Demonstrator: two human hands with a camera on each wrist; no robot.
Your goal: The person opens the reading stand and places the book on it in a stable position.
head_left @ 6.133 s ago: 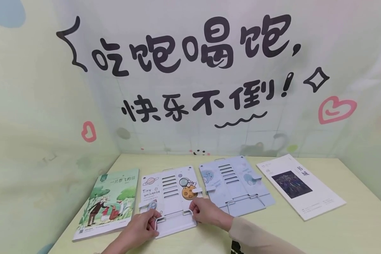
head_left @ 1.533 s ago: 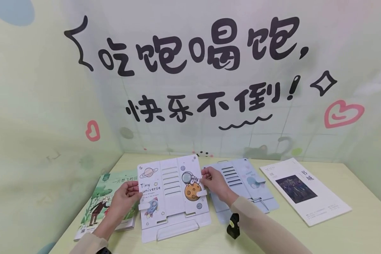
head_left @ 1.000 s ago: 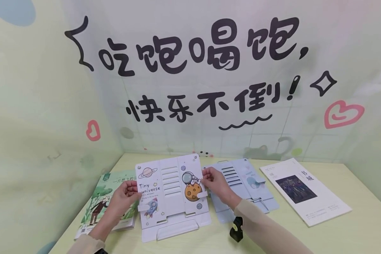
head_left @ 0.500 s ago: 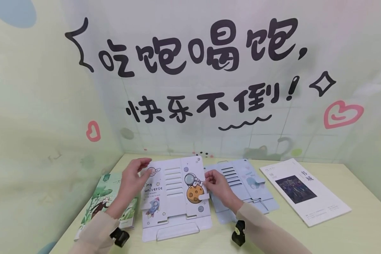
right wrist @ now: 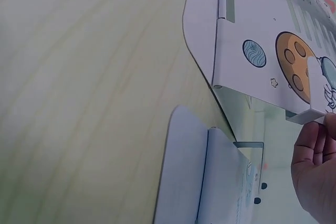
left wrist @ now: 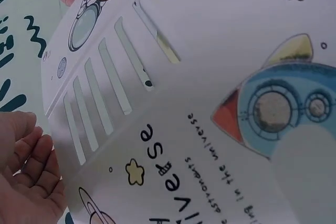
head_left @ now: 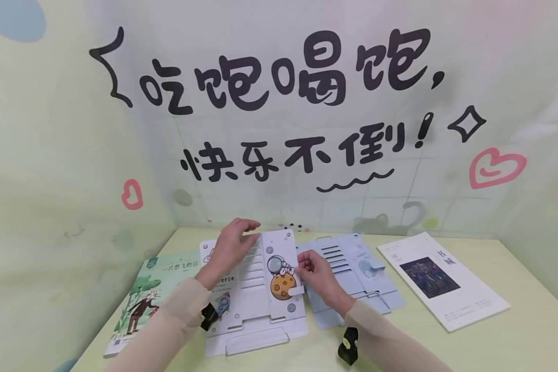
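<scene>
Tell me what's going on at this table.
A person's right hand grips the right edge of a white book stand, its upper part raised at a slant. The left hand is near the stand's top edge, fingers loosely bent. A blue stand is to the right, a green book to the left, a white magazine at far right.

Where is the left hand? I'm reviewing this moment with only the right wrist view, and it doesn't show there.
Observer: In the head view, the left hand is up by the top edge of the white stand; I can't tell whether it touches.
Reviewer: What lies to the left of that stand?
Observer: A green book, partly hidden behind the left sleeve.
Reviewer: And past the blue stand on the right?
Observer: A white magazine, with a gap between them.
</scene>
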